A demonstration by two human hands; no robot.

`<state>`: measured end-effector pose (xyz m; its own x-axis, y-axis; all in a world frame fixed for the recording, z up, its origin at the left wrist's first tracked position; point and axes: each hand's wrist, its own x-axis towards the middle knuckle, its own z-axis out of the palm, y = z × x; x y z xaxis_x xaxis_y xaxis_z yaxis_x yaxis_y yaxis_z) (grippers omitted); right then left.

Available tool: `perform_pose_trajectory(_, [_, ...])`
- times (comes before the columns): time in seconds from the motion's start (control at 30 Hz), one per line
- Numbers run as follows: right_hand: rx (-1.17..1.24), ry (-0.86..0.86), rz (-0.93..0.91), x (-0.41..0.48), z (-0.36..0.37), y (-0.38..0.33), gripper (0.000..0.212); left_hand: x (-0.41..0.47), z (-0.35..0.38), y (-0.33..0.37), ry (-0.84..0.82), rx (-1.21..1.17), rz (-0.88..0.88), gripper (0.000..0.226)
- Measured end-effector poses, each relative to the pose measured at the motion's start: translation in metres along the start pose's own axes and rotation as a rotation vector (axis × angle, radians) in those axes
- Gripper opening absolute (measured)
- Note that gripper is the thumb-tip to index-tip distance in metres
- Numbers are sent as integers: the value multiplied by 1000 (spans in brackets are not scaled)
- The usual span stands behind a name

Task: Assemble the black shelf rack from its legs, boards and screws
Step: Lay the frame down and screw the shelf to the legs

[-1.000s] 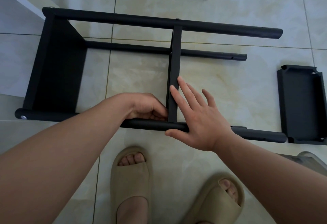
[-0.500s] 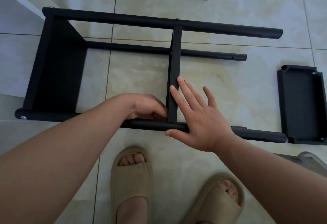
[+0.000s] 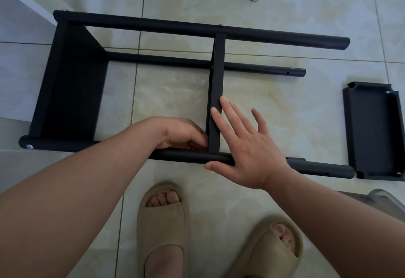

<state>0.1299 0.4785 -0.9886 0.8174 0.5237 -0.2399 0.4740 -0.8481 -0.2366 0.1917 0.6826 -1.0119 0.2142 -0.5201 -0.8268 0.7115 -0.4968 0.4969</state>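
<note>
The rack [image 3: 72, 93] is laid on its side on the floor [image 3: 285, 106]. The mid board [image 3: 217, 80] is pressed by the flat right hand [image 3: 247, 146], fingers straight, thumb by a screw [image 3: 211, 161] in the near leg [image 3: 186, 157]. The left hand [image 3: 182, 133] is curled at that joint; what's held can't be seen. Prob. this screw's being done up; next, the 3rd board [image 3: 372, 130] is to be fitted.

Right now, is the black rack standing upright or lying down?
Lying down: the rack rests on its side on the floor, with its legs running level along the tiles.
</note>
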Motion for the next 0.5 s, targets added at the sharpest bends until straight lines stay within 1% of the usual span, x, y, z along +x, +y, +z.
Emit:
perform_pose_trajectory(0.2, [-40,35,-36,-1,0,-1,98,1,-1,-1,-28,-63,-26,27])
perform_pose_trajectory(0.33, [-51,40,-92,-2,0,0,92,1,-1,-1,-34,-50,-15,27])
perform_pose_trajectory(0.5, [-26,26,-96,-1,0,1,92,2,-2,-1,-26,-32,11,22])
